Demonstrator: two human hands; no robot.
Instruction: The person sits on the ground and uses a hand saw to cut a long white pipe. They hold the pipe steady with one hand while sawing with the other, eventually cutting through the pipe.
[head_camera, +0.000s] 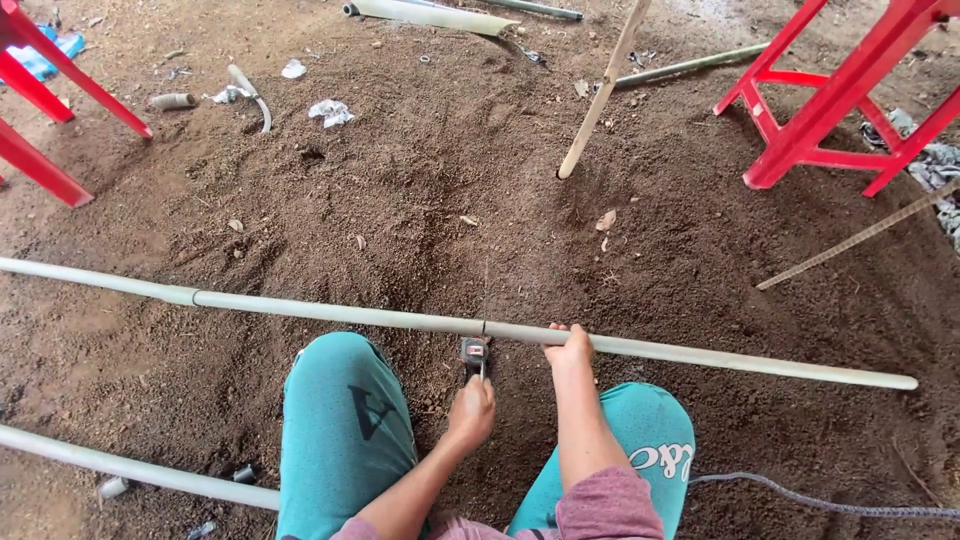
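Observation:
A long pale grey pipe (700, 357) lies across the brown soil from the left edge to the right, with a joint near its left part. My right hand (570, 347) is closed over the pipe, pressing it down just right of the middle. My left hand (470, 410) grips the handle of a thin saw (476, 352), seen edge-on. Its blade crosses the pipe just left of my right hand. My knees in teal trousers (345, 430) sit on either side of my arms.
A second pale pipe (140, 470) lies at the lower left by my knee. Red metal stands (830, 110) are at the upper right, and more red legs (50, 120) at the upper left. A wooden stick (600, 100) leans in the soil. A grey cable (820, 500) runs along the lower right.

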